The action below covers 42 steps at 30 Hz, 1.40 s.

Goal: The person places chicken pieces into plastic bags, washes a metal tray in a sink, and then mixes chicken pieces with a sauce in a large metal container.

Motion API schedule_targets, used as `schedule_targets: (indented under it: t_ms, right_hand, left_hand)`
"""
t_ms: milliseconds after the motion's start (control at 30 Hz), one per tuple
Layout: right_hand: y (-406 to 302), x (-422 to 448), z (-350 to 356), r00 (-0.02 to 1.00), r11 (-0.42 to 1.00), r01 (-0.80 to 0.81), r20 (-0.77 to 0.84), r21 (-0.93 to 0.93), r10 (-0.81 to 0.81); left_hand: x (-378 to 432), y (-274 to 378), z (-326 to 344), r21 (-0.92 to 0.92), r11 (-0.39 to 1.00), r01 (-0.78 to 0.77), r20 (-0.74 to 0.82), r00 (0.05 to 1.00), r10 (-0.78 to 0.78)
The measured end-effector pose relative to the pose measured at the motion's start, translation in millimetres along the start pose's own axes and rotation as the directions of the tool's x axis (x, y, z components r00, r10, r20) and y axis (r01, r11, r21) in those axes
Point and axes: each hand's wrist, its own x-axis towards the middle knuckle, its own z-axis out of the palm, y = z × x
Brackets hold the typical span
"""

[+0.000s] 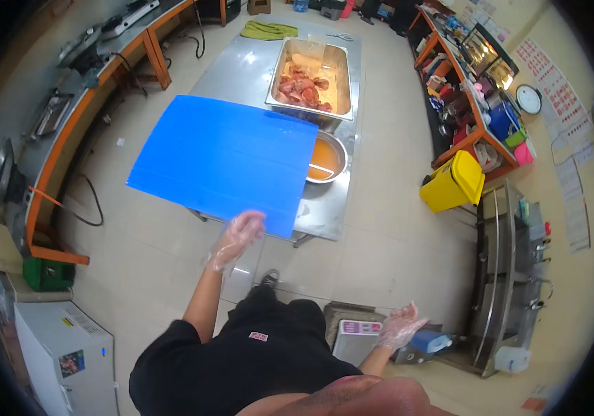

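Observation:
My left hand, in a clear plastic glove, is over the near edge of a large blue sheet. Its fingers are blurred and partly bent; whether they touch the sheet is unclear. My right hand, gloved alike, is out to the right near a weighing scale, fingers apart and holding nothing. The sheet lies over a steel table and juts past its left side. Beyond it, a deep steel pan holds pieces of raw meat. A round bowl of orange-brown liquid is partly hidden under the sheet.
A green cloth and scissors lie at the table's far end. A yellow bin and a steel sink unit stand right. Left are an orange-framed counter and a white chest freezer. Tiled floor surrounds the table.

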Motion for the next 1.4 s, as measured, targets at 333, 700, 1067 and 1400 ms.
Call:
schedule_targets:
  t_ms: [333, 700, 1067, 1400]
  right_hand:
    - [-39, 213, 36, 0.99, 0.983, 0.113, -0.068, -0.141, -0.124]
    - [-107, 492, 336, 0.928, 0.954, 0.195, 0.356, -0.226, -0.106]
    - [-59, 551, 594, 0.795, 0.96, 0.047, 0.592, -0.277, 0.132]
    - [-73, 690, 610, 0.861, 0.948, -0.038, 0.471, -0.317, 0.192]
  left_hand:
    - [209, 90, 144, -0.115, 0.978, -0.177, -0.038, 0.984, 0.173]
    - [445, 129, 152, 0.384, 0.919, -0.09, -0.645, 0.686, 0.337]
    - [738, 137, 63, 0.714, 0.33, 0.618, -0.626, 0.774, -0.094]
    - [767, 144, 25, 0.726, 0.282, 0.627, -0.673, 0.732, 0.108]
